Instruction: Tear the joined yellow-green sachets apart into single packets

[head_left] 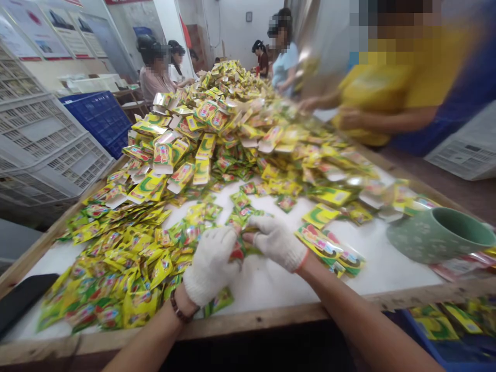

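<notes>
My left hand [215, 262], in a white knit glove, is closed around a small green and red candy packet [237, 251] near the front of the table. Close beside it, my right hand [276, 241], gloved the same way, has its thumb and fingers pinched together at the packets; what lies between them is blurred. Loose yellow and green packets [135, 268] spread in a thick layer left of my hands. Several flat printed cartons [329, 248] lie just right of my right hand. Beyond, cartons and packets form a tall heap [217, 129].
A green flowered pot [414, 235] stands at the table's right edge. At the left front corner lies a black object [27, 299]. White crates [50, 129] and a blue crate [96, 119] stand left. A person in yellow [387, 93] works at the right; several others are farther back.
</notes>
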The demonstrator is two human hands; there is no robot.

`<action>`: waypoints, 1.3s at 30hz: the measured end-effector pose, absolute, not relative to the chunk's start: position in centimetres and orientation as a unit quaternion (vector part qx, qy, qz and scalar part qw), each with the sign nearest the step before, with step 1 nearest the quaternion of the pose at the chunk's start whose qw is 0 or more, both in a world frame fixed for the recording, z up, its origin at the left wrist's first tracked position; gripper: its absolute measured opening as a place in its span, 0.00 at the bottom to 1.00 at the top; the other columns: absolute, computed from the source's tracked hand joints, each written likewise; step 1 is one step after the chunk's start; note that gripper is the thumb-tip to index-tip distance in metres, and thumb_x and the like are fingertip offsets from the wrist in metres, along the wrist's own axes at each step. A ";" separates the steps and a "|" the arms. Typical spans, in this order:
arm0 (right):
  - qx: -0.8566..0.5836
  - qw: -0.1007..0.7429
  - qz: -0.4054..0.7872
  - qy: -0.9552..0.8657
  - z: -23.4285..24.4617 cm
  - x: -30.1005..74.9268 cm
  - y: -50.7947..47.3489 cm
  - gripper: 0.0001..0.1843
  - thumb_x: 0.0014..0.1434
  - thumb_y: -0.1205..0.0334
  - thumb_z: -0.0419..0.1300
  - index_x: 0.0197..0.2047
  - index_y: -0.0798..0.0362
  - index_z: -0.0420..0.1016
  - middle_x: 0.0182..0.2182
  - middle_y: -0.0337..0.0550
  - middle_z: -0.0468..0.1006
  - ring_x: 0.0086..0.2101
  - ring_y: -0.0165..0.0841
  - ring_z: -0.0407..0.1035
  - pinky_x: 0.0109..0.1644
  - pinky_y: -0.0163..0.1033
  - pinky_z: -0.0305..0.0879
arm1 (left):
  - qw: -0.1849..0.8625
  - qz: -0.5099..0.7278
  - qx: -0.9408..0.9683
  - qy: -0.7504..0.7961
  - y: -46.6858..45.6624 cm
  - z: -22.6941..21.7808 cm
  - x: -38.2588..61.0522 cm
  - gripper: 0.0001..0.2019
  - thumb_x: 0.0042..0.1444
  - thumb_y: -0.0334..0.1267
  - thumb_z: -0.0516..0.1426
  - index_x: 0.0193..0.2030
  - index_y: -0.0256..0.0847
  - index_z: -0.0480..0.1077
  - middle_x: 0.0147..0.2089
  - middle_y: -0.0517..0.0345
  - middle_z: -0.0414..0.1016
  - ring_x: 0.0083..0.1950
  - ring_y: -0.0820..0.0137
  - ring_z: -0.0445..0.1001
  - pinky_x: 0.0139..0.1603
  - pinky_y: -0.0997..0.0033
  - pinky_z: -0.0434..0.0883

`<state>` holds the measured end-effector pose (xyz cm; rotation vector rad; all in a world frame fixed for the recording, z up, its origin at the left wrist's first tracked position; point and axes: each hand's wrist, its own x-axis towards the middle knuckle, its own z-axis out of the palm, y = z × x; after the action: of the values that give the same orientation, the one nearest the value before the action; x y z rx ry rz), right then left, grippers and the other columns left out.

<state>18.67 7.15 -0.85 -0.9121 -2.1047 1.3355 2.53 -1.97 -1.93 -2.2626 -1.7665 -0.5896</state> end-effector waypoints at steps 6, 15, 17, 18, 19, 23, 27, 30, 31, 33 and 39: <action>-0.333 0.240 0.568 -0.713 -1.1 19.4 7.4 0.09 0.50 0.63 0.61 0.35 0.57 0.76 0.25 0.37 0.72 0.25 0.27 0.62 0.28 0.32 0.61 | 0.127 -0.197 -0.767 -0.598 -1.8 -1.8 2.0 0.22 0.46 0.31 0.57 0.51 0.39 0.69 0.49 0.48 0.76 0.49 0.56 0.72 0.48 0.54 0.67; -0.327 0.220 0.565 -0.725 -0.8 19.1 7.7 0.07 0.50 0.61 0.59 0.31 0.56 0.74 0.22 0.35 0.66 0.24 0.26 0.58 0.25 0.31 0.56 | 0.101 -0.215 -0.769 -0.593 -1.7 -2.2 2.0 0.20 0.48 0.31 0.57 0.51 0.38 0.68 0.48 0.47 0.76 0.49 0.57 0.73 0.47 0.57 0.69; -0.336 0.237 0.550 -0.727 -0.9 19.2 7.6 0.06 0.50 0.61 0.60 0.29 0.56 0.73 0.23 0.36 0.66 0.24 0.26 0.58 0.26 0.32 0.56 | 0.105 -0.218 -0.774 -0.585 -1.7 -2.1 2.0 0.20 0.47 0.31 0.57 0.51 0.38 0.68 0.48 0.47 0.76 0.49 0.57 0.73 0.46 0.57 0.69; -0.343 0.238 0.540 -0.731 -1.0 19.2 7.7 0.06 0.49 0.62 0.60 0.27 0.56 0.72 0.22 0.35 0.65 0.24 0.26 0.57 0.26 0.32 0.55 | 0.110 -0.223 -0.777 -0.578 -1.8 -2.1 2.0 0.21 0.47 0.30 0.57 0.51 0.37 0.68 0.48 0.47 0.76 0.49 0.57 0.73 0.46 0.57 0.69; -0.350 0.232 0.530 -0.737 -1.1 19.2 7.7 0.06 0.49 0.62 0.60 0.25 0.56 0.71 0.21 0.34 0.63 0.24 0.26 0.56 0.25 0.32 0.53 | 0.116 -0.228 -0.780 -0.571 -1.9 -2.1 2.0 0.21 0.46 0.30 0.57 0.50 0.37 0.68 0.47 0.46 0.76 0.48 0.57 0.73 0.46 0.57 0.69; -0.340 0.221 0.479 -0.778 -1.2 18.9 7.9 0.08 0.47 0.65 0.60 0.20 0.55 0.68 0.19 0.34 0.62 0.23 0.26 0.56 0.26 0.32 0.52 | 0.132 -0.226 -0.793 -0.550 -2.0 -2.2 2.2 0.22 0.45 0.29 0.57 0.50 0.36 0.68 0.46 0.46 0.77 0.48 0.57 0.73 0.47 0.58 0.69; -0.347 0.233 0.438 -0.796 -0.4 18.6 7.6 0.08 0.48 0.67 0.60 0.20 0.54 0.69 0.20 0.35 0.65 0.25 0.27 0.59 0.28 0.33 0.56 | 0.133 -0.218 -0.793 -0.552 -1.9 -2.3 2.3 0.22 0.46 0.29 0.57 0.51 0.37 0.68 0.46 0.47 0.77 0.48 0.57 0.73 0.48 0.57 0.68; -0.379 0.257 0.517 -0.723 0.0 19.1 7.3 0.04 0.49 0.65 0.61 0.31 0.54 0.73 0.23 0.35 0.70 0.24 0.27 0.62 0.28 0.33 0.60 | 0.136 -0.209 -0.771 -0.586 -1.8 -2.1 2.2 0.22 0.47 0.31 0.57 0.52 0.39 0.69 0.48 0.47 0.77 0.48 0.56 0.73 0.49 0.55 0.68; -0.388 0.269 0.532 -0.703 -0.1 19.3 7.2 0.06 0.49 0.64 0.61 0.33 0.54 0.73 0.24 0.35 0.70 0.25 0.27 0.63 0.28 0.33 0.61 | 0.137 -0.206 -0.762 -0.598 -1.8 -2.0 2.2 0.23 0.47 0.32 0.57 0.52 0.39 0.68 0.49 0.47 0.77 0.49 0.56 0.73 0.49 0.54 0.67; -0.405 0.287 0.521 -0.694 -0.3 19.6 7.1 0.04 0.48 0.65 0.61 0.31 0.54 0.73 0.23 0.35 0.70 0.25 0.28 0.63 0.28 0.33 0.62 | 0.136 -0.204 -0.756 -0.607 -1.8 -1.9 2.2 0.23 0.47 0.32 0.58 0.53 0.39 0.68 0.50 0.47 0.76 0.49 0.55 0.73 0.49 0.53 0.66; -0.358 0.241 0.571 -0.698 -0.7 18.3 5.9 0.13 0.55 0.64 0.55 0.41 0.53 0.78 0.23 0.36 0.73 0.19 0.25 0.63 0.22 0.31 0.62 | 0.158 -0.228 -0.763 -0.585 -1.8 -1.9 2.6 0.20 0.49 0.32 0.57 0.51 0.36 0.69 0.48 0.44 0.77 0.47 0.55 0.73 0.46 0.54 0.67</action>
<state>18.32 5.90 -0.66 -0.9800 -1.9085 1.5626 2.56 -1.77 -1.86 -2.1812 -1.6725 -0.6512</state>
